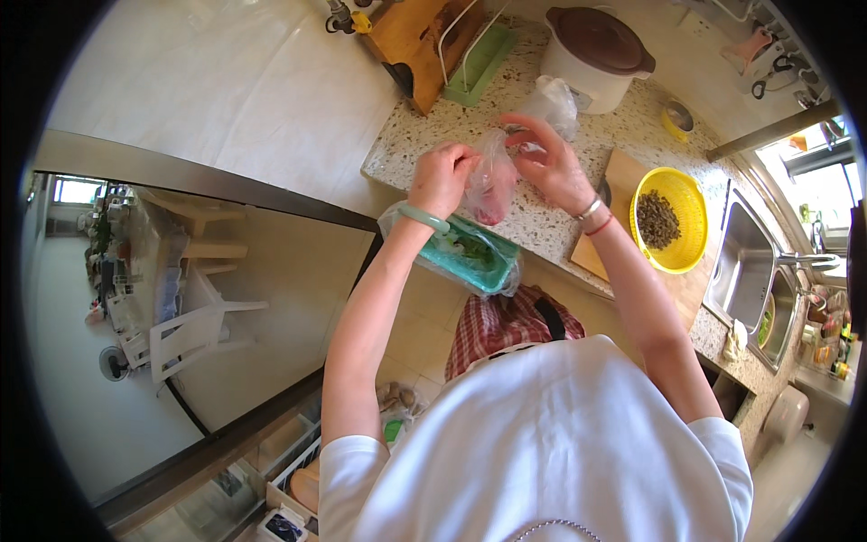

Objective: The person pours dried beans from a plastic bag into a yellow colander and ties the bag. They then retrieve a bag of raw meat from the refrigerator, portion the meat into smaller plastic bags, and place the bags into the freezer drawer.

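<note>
In front of me at the counter's near edge hangs a clear plastic bag [495, 167] with a piece of red meat [493, 200] in its lower part. My left hand [441, 181] pinches the bag near its top. Just right of the bag is my right hand [551, 167], fingers apart and index finger stretched out; the fingertips are close to the plastic, perhaps touching it. Below the bag sits a teal bin [492, 269] with a clear liner and green scraps inside. Another crumpled clear bag [553, 107] lies beyond my right hand.
A white cooker [587, 77] with a dark lid stands at the back. To the right are a wooden cutting board [591, 244], a yellow basket [694, 248] holding small dark pieces, and a steel sink [736, 257]. A green rack [479, 68] stands back left.
</note>
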`<state>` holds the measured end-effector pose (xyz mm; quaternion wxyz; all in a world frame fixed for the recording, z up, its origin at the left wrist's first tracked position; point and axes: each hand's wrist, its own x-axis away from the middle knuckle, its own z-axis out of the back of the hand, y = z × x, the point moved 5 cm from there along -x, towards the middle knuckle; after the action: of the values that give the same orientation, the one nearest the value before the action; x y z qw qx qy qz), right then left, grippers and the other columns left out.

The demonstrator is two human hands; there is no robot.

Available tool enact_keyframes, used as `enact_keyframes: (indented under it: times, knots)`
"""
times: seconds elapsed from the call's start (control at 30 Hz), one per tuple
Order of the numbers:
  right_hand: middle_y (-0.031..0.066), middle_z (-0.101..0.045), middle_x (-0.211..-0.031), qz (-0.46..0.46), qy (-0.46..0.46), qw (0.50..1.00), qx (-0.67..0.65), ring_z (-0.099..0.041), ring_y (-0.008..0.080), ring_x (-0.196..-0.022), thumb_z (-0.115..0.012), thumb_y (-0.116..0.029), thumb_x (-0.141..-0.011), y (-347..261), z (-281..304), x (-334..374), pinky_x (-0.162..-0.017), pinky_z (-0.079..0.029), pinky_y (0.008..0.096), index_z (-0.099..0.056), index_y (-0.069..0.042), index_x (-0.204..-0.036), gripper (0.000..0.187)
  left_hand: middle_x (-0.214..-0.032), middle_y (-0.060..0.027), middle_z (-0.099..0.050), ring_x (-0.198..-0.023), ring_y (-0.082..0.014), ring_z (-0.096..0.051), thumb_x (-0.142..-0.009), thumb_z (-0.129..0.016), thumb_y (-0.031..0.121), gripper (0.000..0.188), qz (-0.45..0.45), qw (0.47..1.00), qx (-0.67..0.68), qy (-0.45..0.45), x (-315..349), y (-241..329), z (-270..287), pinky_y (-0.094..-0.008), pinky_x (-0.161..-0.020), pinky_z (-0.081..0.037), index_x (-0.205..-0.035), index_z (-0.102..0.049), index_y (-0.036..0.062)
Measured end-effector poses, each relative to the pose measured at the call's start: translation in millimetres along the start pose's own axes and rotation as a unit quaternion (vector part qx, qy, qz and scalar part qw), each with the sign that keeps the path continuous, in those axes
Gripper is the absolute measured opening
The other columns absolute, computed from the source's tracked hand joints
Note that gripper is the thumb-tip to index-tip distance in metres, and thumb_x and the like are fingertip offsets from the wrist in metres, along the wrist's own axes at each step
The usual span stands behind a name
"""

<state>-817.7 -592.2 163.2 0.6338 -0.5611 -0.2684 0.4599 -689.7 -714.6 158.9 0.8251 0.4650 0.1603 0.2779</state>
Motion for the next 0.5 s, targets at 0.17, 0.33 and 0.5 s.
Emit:
enact_keyframes:
  times: [0.17,0.33,0.5]
  knots:
    - [0.0135,-0.051,-0.127,0.074,-0.051,0.965,0.244,-0.054,0.0258,-0.110,-0.074,-0.011,-0.072,50,-1,21,-0.087,-0.049,0.0369,-0.039,-0.005,-0.137,0.073,-0.082,-0.0040,-0.059,-0.062,-0.0104,-0.058,-0.090,-0.063,0.011,0.013,-0.119,0.991,0.025,-0.047,-5,44,-7,-0.0245,-0.054,-0.048,-0.094,-0.067,-0.0015]
    - [0.0214,-0.060,-0.109,0.084,-0.085,0.950,0.287,-0.061,0.0347,-0.095,-0.069,-0.015,-0.074,52,-20,8,-0.078,-0.050,0.0405,-0.057,-0.003,-0.106,0.037,-0.082,-0.0025,-0.059,-0.063,-0.0087,-0.055,-0.090,-0.065,0.012,0.014,-0.194,0.977,0.009,-0.086,-2,64,-4,-0.0241,-0.055,-0.046,-0.092,-0.068,-0.0004]
    - [0.0127,-0.068,-0.086,-0.093,-0.093,0.984,0.125,-0.065,0.0253,-0.073,-0.066,-0.008,-0.078,45,-11,20,-0.066,-0.052,0.0346,-0.067,-0.006,-0.096,0.018,-0.100,-0.0058,-0.060,-0.088,-0.0131,-0.058,-0.086,-0.070,0.020,0.048,-0.132,0.951,0.279,-0.031,0,46,23,-0.0264,-0.079,-0.050,-0.128,-0.051,0.0043]
